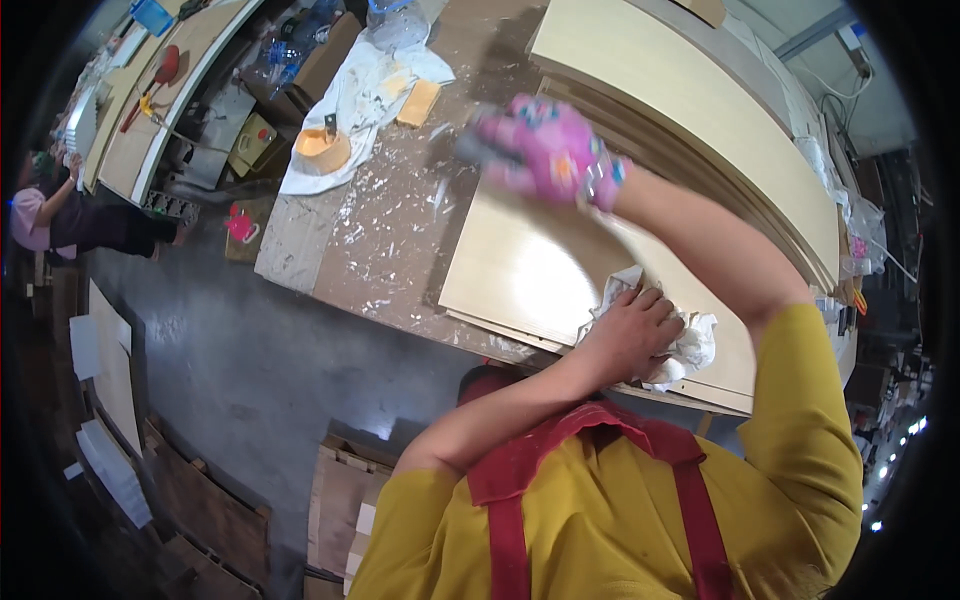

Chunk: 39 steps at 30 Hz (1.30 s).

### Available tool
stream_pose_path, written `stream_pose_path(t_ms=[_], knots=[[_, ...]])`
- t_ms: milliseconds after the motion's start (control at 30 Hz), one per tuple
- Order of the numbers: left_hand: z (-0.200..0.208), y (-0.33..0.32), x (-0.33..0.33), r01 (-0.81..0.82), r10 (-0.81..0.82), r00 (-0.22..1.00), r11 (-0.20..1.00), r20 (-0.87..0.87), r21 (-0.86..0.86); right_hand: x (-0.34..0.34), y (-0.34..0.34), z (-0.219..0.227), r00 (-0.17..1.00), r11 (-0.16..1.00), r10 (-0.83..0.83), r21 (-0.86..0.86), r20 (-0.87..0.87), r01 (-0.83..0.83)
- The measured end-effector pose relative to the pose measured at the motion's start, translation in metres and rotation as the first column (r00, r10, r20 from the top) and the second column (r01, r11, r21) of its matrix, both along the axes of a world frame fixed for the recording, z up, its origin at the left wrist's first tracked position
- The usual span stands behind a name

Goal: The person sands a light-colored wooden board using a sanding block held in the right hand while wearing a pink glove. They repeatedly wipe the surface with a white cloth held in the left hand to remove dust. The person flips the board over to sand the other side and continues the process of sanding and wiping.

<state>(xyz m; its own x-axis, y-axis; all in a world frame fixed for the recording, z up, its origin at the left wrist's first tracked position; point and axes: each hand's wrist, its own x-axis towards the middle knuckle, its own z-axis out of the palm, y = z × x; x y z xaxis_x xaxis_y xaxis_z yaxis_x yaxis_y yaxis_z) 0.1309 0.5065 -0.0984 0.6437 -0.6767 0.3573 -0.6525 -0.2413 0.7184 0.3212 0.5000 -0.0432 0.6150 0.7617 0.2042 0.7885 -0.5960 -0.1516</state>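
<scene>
My left hand (632, 335), bare, is closed on a crumpled white rag (695, 345) at the near edge of a pale, smooth board (510, 260). Above the board's far left part, my right hand (550, 150) wears a pink patterned glove. It is blurred by motion, and something dark grey shows at its fingertips. I cannot make out whether that is the glove's coating or a held thing. Light glares off the middle of the board.
Pale boards (690, 75) are stacked behind. On the paint-spotted table (370, 230), a white cloth (375, 85) lies under an orange putty tub (323, 152) with a tool in it, beside an orange block (418, 103). Another person (90, 215) stands far left.
</scene>
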Motion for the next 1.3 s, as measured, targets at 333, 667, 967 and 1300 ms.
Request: stream_pose_path(t_ms=[333, 667, 967, 1300], knots=[[-0.004, -0.004, -0.006, -0.062, 0.061, 0.998, 0.998, 0.034, 0.027, -0.019, 0.028, -0.008, 0.995, 0.99, 0.09, 0.105, 0.035, -0.093], [-0.005, -0.008, -0.008, -0.093, 0.093, 0.991, 0.996, -0.1, 0.01, -0.06, 0.054, -0.006, 0.991, 0.989, 0.131, 0.073, -0.018, -0.129], [-0.003, 0.007, -0.021, 0.007, -0.005, 0.997, 1.0, -0.083, 0.016, -0.047, -0.053, 0.027, 0.888, 0.876, -0.298, 0.269, -0.349, 0.4], [-0.014, 0.095, 0.174, -0.419, 0.344, 0.899, 0.856, 0.271, 0.303, -0.258, -0.18, 0.013, 0.943, 0.957, -0.22, -0.244, -0.248, 0.159]])
